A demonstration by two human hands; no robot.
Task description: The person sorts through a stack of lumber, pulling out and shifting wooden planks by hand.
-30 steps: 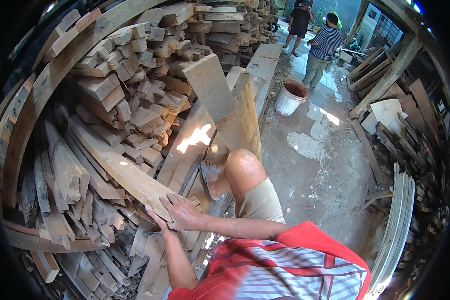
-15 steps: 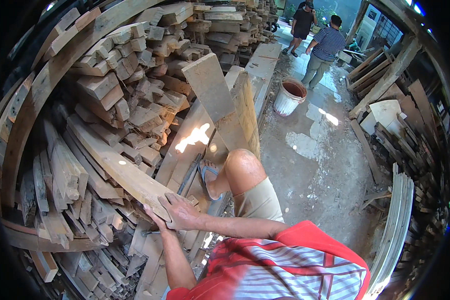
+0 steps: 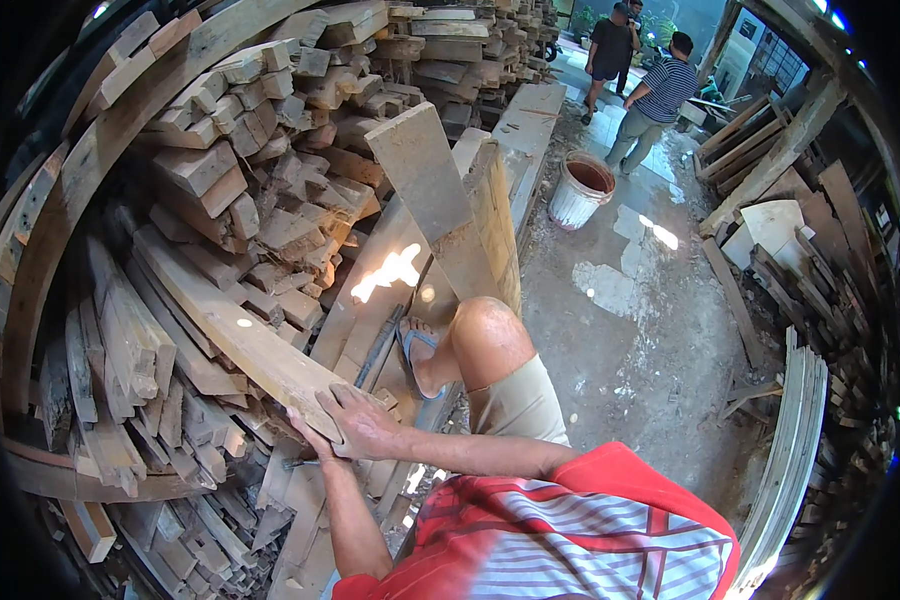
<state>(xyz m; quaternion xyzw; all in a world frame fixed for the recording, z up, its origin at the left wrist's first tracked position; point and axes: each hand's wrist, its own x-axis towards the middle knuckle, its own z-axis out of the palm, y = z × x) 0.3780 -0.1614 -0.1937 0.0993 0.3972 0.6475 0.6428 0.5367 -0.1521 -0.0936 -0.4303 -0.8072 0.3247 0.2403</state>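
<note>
Hands [image 3: 362,425] clasping one end of a long flat plank [image 3: 220,312] (sun-flecked), rough blocky timber [image 3: 198,170] stacked alongside

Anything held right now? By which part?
A long wooden plank, by its near end: right hand over the top, left hand at its side; any grip underneath is hidden.

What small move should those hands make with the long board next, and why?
Perhaps a gentle pull of the long board toward the body. The right hand and left hand are together at its near end, while the rest slants away beside the stacked wood, so a short tug seems sensible.
</note>
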